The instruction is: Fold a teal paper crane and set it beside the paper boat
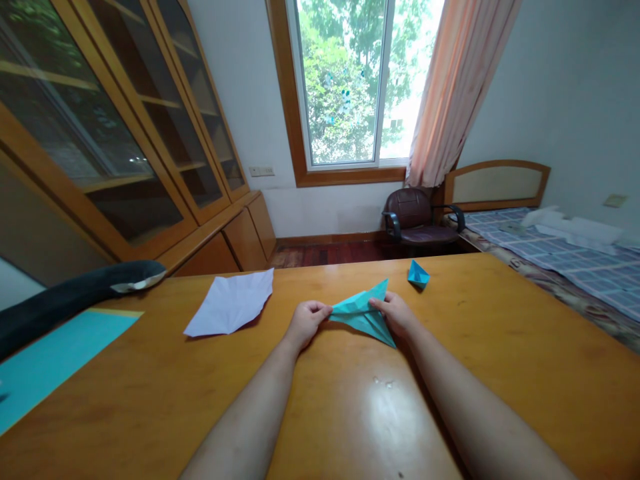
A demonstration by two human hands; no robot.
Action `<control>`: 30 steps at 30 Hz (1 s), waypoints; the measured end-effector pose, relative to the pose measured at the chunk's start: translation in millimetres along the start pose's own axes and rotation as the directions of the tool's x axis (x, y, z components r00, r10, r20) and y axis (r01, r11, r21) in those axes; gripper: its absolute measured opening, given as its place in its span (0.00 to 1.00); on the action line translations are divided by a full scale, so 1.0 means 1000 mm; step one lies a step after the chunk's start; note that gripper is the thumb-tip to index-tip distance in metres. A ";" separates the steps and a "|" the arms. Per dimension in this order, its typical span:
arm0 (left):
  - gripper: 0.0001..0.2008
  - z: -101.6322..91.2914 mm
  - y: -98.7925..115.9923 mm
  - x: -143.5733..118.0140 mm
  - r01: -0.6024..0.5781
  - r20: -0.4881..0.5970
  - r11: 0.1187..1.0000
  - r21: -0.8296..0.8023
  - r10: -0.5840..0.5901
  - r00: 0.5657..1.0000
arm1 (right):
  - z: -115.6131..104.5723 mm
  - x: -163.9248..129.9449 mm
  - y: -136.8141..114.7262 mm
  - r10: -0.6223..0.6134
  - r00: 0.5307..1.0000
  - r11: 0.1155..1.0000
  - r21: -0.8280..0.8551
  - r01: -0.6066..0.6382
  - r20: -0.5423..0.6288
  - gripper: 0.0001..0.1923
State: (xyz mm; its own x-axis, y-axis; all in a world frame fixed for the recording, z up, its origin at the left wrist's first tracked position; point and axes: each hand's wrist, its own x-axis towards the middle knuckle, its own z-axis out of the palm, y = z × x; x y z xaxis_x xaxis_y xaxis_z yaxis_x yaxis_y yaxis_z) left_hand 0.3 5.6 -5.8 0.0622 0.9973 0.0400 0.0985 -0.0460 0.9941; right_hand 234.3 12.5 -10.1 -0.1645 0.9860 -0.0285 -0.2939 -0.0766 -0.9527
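Observation:
A teal sheet of paper, folded into a pointed kite-like shape (363, 311), lies on the wooden table (500, 347) in front of me. My left hand (306, 321) pinches its left tip with closed fingers. Over on the other side, my right hand (399, 313) grips the right edge near the middle. A small finished blue paper model (418, 274) sits just beyond my right hand, apart from it.
A creased white sheet (231, 303) lies to the left. A teal mat or sheet (55, 357) covers the table's near left corner beside a dark padded object (75, 293). Behind the table are a cabinet (150, 133), a chair (420, 220) and a bed (565, 253).

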 end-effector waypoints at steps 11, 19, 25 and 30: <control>0.18 0.003 0.003 -0.001 0.001 0.026 1.000 -0.010 -0.001 1.000 | -0.002 0.005 0.006 -0.028 0.989 0.997 -0.072 0.018 -0.144 0.14; 0.19 0.004 0.002 0.000 0.023 0.004 0.999 -0.026 -0.023 1.000 | 0.001 0.005 0.003 -0.133 0.964 0.970 -0.229 0.080 -0.229 0.13; 0.20 0.005 0.002 0.000 0.021 -0.005 0.999 -0.032 -0.021 1.000 | 0.005 0.004 -0.001 -0.196 0.951 0.951 -0.282 0.125 -0.240 0.13; 0.20 0.006 0.001 0.000 0.002 -0.015 0.999 -0.045 -0.002 1.000 | 0.005 0.005 -0.001 -0.218 0.945 0.948 -0.283 0.145 -0.244 0.13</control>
State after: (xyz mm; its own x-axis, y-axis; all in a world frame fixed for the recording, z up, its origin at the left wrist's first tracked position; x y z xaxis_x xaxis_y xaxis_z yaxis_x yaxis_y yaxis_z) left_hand 5.9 5.5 -5.6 0.0469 0.9981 0.0391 0.0540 -0.0417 0.9977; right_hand 228.8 16.7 -7.5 0.1381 0.9846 0.1068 -0.0356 0.1127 -0.9930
